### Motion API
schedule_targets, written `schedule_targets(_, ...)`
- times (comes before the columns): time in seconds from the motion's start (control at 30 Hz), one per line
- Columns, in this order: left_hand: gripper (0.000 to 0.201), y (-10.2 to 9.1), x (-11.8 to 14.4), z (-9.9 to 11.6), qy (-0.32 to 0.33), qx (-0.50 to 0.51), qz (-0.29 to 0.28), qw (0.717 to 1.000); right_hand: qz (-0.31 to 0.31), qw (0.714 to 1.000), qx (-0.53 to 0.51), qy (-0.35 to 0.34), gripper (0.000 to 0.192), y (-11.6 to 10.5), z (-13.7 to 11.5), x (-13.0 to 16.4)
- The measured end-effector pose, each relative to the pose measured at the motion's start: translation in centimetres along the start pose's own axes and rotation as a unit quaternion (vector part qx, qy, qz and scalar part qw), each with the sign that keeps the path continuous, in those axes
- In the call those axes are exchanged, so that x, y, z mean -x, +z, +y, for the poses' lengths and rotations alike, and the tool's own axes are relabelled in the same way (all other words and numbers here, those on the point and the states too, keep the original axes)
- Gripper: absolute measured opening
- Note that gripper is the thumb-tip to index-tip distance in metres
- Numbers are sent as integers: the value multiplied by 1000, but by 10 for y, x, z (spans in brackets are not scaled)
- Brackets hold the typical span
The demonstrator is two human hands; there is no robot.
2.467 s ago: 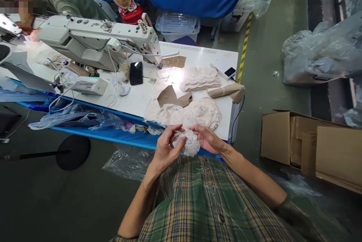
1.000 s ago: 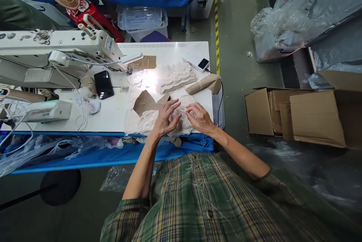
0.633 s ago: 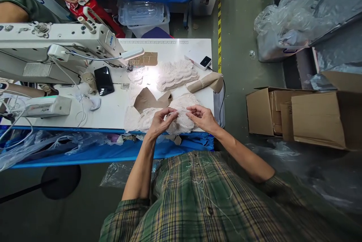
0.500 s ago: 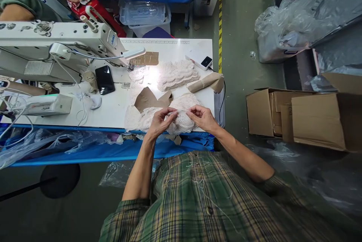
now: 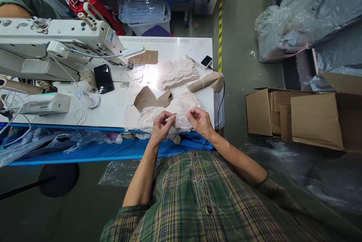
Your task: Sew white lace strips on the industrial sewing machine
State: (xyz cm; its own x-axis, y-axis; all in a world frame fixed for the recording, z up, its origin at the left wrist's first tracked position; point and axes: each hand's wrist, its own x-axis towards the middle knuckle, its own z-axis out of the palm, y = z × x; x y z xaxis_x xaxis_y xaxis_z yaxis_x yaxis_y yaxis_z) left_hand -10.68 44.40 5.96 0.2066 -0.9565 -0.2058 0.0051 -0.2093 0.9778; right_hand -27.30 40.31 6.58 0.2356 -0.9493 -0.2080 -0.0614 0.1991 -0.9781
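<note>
My left hand (image 5: 163, 125) is closed, thumb and forefinger pinched together. My right hand (image 5: 200, 122) pinches in the same way, a short gap to the right. A thin pale strand (image 5: 181, 114) stretches between the fingertips; whether it is thread or a lace edge I cannot tell. Under both hands lies cream lace fabric (image 5: 185, 102), bunched at the table's front edge. A brown piece (image 5: 148, 99) with pointed corners rests on the lace to the left. Farther back is a folded stack of cream lace (image 5: 178, 74).
A sewing machine (image 5: 85, 36) stands on the left of the white table (image 5: 172, 44), with a black phone (image 5: 103, 78) beside it. A rolled brown bundle (image 5: 206, 81) and a white device (image 5: 202, 61) lie at right. Cardboard boxes (image 5: 313, 117) stand on the floor.
My hands have drawn slightly apart, and the pale strand between them looks straighter. The left hand has shifted a little; the lace and the table's other things stay put.
</note>
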Motion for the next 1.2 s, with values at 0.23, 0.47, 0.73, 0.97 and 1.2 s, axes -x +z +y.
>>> schedule_targets(0.23, 40, -1, -4, 1, -25, 26, -17, 999, -34, 999, -4, -3, 42, -3, -6, 0)
schedule_targets(0.47, 38, 2, -2, 5, -23, 31, 1, 999, -61, 998, 8, -12, 38, -6, -8, 4)
schedule_targets(0.73, 39, 2, 1, 3, -32, 44, 16, 998, -44, 998, 23, -25, 40, -2, -11, 6)
schedule_targets(0.97, 39, 11, 3, -7, -29, 46, 51, 997, -16, 999, 31, -28, 46, 3, -4, 5)
schedule_targets(1.2, 36, 7, 3, -6, -27, 17, 27, 999, -48, 995, 75, -39, 44, 0, 6, 6)
